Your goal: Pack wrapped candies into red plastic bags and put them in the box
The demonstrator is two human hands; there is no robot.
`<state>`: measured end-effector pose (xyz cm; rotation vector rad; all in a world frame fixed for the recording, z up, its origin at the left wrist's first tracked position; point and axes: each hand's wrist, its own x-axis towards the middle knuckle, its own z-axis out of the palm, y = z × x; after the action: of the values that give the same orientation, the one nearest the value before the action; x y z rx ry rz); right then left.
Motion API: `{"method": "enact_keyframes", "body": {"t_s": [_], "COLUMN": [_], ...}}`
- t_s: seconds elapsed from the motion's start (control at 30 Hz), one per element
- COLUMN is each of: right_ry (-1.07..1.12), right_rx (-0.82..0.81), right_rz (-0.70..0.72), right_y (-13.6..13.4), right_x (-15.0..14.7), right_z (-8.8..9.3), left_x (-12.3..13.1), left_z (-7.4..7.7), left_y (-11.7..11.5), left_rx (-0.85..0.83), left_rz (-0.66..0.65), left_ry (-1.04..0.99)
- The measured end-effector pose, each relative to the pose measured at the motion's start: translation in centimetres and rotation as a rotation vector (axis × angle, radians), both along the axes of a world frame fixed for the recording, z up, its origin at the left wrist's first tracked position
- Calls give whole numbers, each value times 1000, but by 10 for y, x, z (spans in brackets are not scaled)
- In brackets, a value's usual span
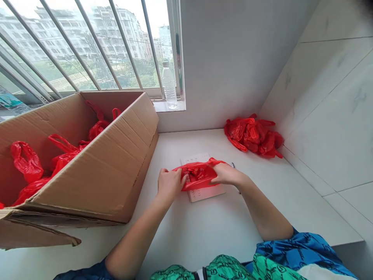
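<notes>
— Nearest, a blue-and-green sleeve point(291, 249) is filling the bottom edge. Both bare arms point(262, 214) are reaching forward over the counter point(204, 237), elbows bent, converging.

— And the hands?

— The left hand point(169, 183) is lying knuckles-up, fingers curled tight on the left end of the bag point(199, 175). The right hand point(227, 175) is closing thumb and fingers on the right end. Both are clamped on the film — nothing else is in either.

— Where is the bag lying?

— It is stretching between the two hands, resting on a white pad point(204, 193) mid-counter.

— How would it handle?

— I am judging it thin plastic: very light, limp, somewhat slippery, crumpling rather than keeping any shape. The gathered ends, where the fingers are sitting, look like the surest hold; the middle would only bunch up.

— Farther out?

— An open box point(96, 179) is standing at the left with more red bags point(62, 155) inside. A red pile point(253, 136) is lying against the wall point(320, 97) at the far right, well apart from the hands. A bottle point(169, 83) is standing on the sill point(170, 105).
</notes>
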<state>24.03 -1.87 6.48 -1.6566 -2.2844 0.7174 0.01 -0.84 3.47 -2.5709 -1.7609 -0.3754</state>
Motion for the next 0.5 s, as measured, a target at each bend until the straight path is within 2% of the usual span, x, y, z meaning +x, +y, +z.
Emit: {"method": "enact_keyframes", "body": {"t_s": [0.1,0.2,0.33,0.5], "right_ry": [87,120,-80,-183], "right_rx": [35,190,214,179], "right_rz": [69,64,-20,-100], "right_y": [-1,5,20,28], "right_x": [1,-10,-18,-5], "right_z": [1,-3,-23,-45], "left_x": [-7,-4,-1,-6], "left_z": [-4,-5,-15,-30], "left_y": [4,4,4,5], "left_rx": [29,23,-6,-53], "left_rz": [-65,-150,-149,-118], "left_ry": [13,27,-36,-91]}}
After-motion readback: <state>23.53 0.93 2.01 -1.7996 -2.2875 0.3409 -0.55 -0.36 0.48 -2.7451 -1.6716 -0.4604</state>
